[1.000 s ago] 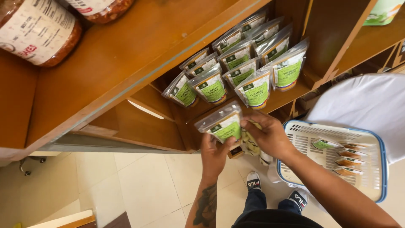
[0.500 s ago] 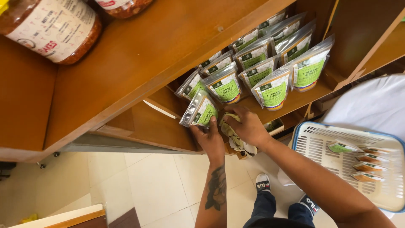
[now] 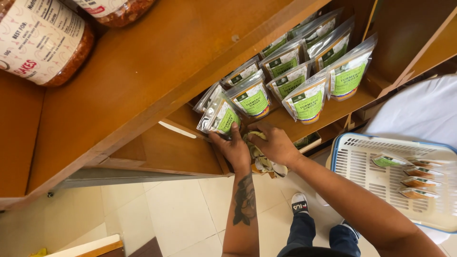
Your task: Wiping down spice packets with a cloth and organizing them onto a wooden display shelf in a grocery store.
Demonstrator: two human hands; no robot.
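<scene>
- Left hand (image 3: 233,147) sits at frame centre, fingers curled around the lower edge of a clear pouch with a green label (image 3: 220,117), gripping it at the front lip of the wooden shelf (image 3: 328,112).
- That pouch stands tilted at the left end of the pouch rows, touching the next pouch (image 3: 252,97) to its right.
- Right hand (image 3: 275,143) is just right of the left hand, palm down, fingers bent and pressed onto a pale yellowish crumpled packet (image 3: 259,154) below the shelf edge; cannot tell if it truly pinches it.
- The two hands almost touch, the packet between and under them.
- More green-labelled pouches (image 3: 309,102) stand in rows running toward the upper right of the frame, upright and packed close.
- Left forearm shows a dark tattoo (image 3: 245,200), lower centre.
- White plastic basket with a blue rim (image 3: 339,157) is at the right edge, well apart from the hands; several small sachets (image 3: 419,181) lie flat inside near its right side.
- Upper shelf board (image 3: 157,66) crosses the upper left diagonally; two jars of reddish flakes (image 3: 43,43) lie on it in the upper left corner.
- White cloth (image 3: 423,112) at right, above the basket.
- Tiled floor (image 3: 171,219) below; black shoe (image 3: 300,203) and blue jeans (image 3: 304,233) at bottom centre.
</scene>
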